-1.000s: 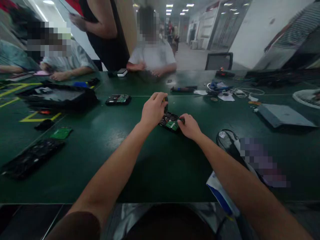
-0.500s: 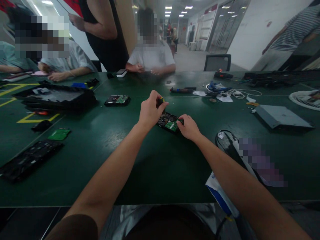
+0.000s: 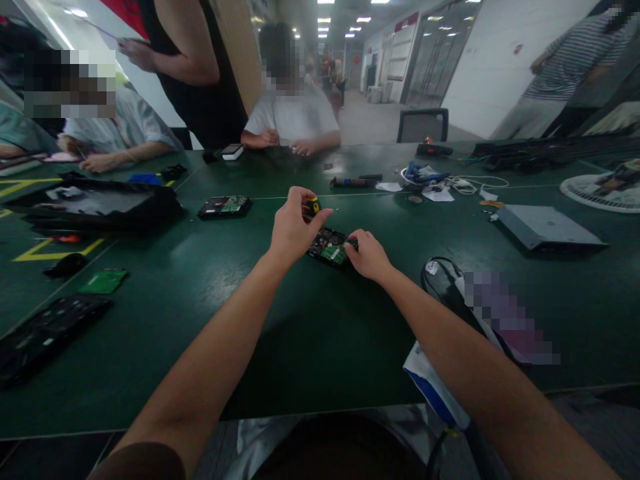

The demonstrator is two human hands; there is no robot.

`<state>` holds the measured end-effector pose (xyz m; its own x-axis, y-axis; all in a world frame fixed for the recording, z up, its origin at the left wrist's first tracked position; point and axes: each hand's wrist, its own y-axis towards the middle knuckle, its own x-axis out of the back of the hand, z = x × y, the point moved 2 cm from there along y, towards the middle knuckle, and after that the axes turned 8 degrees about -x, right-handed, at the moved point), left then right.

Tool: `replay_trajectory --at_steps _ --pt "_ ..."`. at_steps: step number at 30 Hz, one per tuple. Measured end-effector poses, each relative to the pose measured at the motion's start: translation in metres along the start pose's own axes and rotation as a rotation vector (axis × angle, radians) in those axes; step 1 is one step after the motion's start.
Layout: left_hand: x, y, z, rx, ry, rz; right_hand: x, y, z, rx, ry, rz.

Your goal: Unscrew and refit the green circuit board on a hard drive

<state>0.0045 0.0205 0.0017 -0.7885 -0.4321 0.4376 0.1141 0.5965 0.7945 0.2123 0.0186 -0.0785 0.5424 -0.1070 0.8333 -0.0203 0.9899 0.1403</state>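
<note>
A black hard drive (image 3: pixel 327 245) with a green circuit board facing up lies on the green table (image 3: pixel 310 320). My left hand (image 3: pixel 293 227) is closed round a small screwdriver with a black and yellow handle (image 3: pixel 313 205), held upright over the drive's far left end. My right hand (image 3: pixel 367 255) rests on the drive's right end, fingers curled and pressing on its edge.
A second hard drive (image 3: pixel 224 207) lies to the left, beyond it a black open case (image 3: pixel 95 203). A loose green board (image 3: pixel 104 281) and a black panel (image 3: pixel 45 333) sit near left. A grey box (image 3: pixel 545 228), cables (image 3: pixel 450 183) and a fan (image 3: pixel 600 190) are at right. Several people sit or stand across the table.
My view has shifted a little left and down. My left hand has lifted slightly, so the screwdriver handle shows more. My right hand stays on the drive.
</note>
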Motion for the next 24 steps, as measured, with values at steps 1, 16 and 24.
replay_trajectory --at_steps 1,16,24 --pt "-0.001 -0.001 0.0 0.011 0.002 -0.011 0.0 0.0 0.0 0.0 -0.002 -0.002" --pt "0.006 0.003 0.002 -0.076 0.085 0.0 0.006 -0.004 0.004 -0.037 0.03 0.031" --pt "-0.001 -0.001 0.005 0.037 -0.022 -0.016 0.004 -0.003 0.002 -0.03 0.027 0.026"
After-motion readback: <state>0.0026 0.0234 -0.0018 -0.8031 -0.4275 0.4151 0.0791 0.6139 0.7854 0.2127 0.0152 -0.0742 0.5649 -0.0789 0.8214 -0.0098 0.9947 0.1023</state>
